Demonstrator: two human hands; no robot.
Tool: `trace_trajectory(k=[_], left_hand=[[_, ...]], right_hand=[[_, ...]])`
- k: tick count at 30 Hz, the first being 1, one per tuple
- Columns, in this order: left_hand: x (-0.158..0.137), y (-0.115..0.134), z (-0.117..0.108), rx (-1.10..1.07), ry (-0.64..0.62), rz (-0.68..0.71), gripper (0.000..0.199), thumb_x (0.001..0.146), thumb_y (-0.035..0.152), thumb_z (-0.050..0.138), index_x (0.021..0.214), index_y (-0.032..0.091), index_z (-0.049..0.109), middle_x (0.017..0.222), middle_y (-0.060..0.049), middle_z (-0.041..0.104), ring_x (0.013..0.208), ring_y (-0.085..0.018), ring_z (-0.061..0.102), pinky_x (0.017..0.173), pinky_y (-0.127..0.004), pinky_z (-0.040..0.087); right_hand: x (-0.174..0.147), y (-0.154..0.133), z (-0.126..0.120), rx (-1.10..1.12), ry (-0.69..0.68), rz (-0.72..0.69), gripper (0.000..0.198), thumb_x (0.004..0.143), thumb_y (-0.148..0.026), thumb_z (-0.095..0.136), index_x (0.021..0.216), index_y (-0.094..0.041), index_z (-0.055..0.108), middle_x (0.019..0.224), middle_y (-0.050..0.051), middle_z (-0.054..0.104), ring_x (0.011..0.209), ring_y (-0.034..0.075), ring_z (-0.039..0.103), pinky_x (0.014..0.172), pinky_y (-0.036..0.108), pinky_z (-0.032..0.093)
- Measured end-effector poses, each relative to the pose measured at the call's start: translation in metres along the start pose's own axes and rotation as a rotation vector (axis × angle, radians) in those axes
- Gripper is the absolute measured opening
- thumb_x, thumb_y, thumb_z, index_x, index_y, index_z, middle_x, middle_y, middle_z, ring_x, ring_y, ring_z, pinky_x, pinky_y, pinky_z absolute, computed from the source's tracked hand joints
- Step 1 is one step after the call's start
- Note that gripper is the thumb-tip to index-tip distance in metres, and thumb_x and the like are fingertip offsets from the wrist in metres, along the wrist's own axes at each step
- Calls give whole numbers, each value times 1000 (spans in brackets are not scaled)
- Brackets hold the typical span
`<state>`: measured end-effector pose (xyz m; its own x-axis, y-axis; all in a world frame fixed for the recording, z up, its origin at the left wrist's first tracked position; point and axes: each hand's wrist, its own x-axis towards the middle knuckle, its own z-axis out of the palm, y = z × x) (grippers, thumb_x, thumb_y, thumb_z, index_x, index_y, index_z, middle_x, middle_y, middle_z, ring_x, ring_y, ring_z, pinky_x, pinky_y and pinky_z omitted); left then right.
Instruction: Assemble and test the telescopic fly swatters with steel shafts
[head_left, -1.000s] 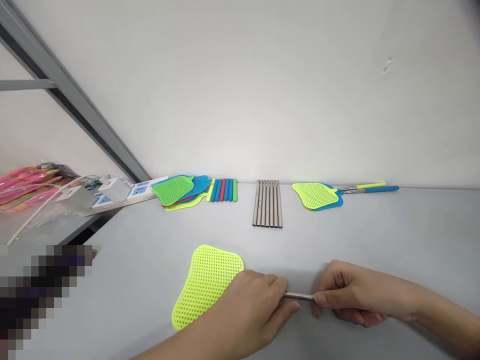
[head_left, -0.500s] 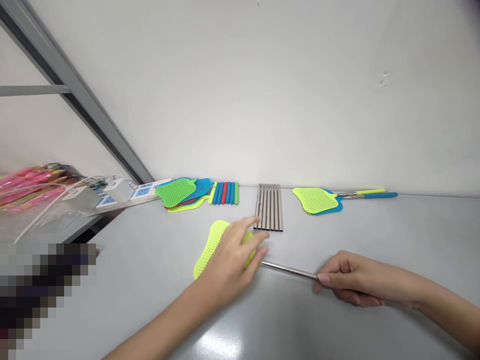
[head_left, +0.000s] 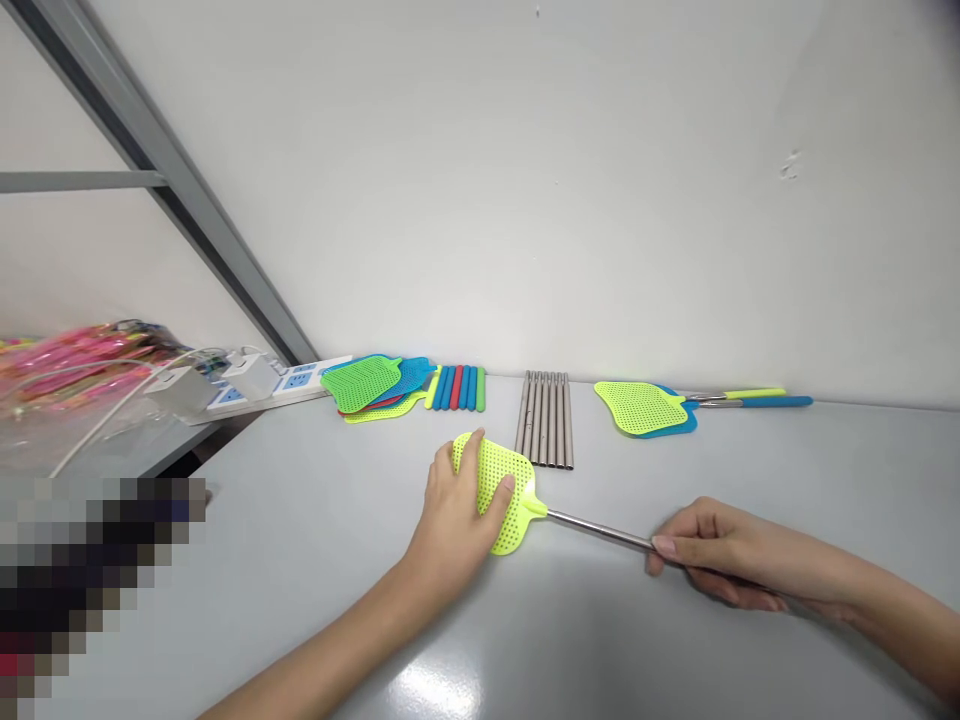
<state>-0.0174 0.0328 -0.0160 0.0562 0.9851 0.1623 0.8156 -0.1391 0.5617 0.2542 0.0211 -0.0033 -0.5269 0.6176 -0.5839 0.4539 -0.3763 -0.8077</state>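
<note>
Swatter (head_left: 496,467), yellow-green with a mesh head and a thin metal rod (head_left: 596,527), is slung between the person's two hands over the grey table (head_left: 825,500). The left hand (head_left: 454,500) is spread across the head, thumb and forefinger on the mesh; with the palm covering part of it, I can't quite make out whether this hand grips or merely touches. The right hand (head_left: 720,555) pinches the rod near its far end between thumb and curled fingers.

Just beyond the head, a row of metal tubes (head_left: 546,420) lies side by side, the swatter covering the near ends of a few from this view. To their left is a row of handles (head_left: 459,388) in yellow, blue, red and green, beside a pile of loose heads (head_left: 367,385). On the right, a pair of swatters (head_left: 637,408) with handles overlaps, yellow-green over blue. At far left sit a power strip (head_left: 300,378) with white plugs (head_left: 251,375) and pink bagged goods (head_left: 82,360).
</note>
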Motion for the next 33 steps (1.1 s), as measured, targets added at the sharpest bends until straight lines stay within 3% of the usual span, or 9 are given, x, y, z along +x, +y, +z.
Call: trace_trajectory(k=[10,18,33], left_hand=[[-6,8,-3,71,-23,-8,54,79,45,35,127,21,25,121,-13,25,117,-29,23,93,-47,24],[-8,9,-2,80,-46,7,67,73,54,41,130,27,17,128,-12,12,119,-31,18,93,-47,24],[-7,11,-5,74,-86,14,56,77,41,38,128,23,22,124,-11,21,117,-28,23,94,-47,22]], right_hand=[[0,-1,1,19,8,-5,38,76,-47,45,83,-12,60,40,-7,37,26,1,20,26,15,11],[-2,0,1,30,14,-1,37,77,-45,45,84,-12,59,41,-8,37,26,0,19,26,15,12],[0,2,-1,35,-2,-9,37,77,-46,44,85,-12,58,42,-7,39,26,0,21,26,14,13]])
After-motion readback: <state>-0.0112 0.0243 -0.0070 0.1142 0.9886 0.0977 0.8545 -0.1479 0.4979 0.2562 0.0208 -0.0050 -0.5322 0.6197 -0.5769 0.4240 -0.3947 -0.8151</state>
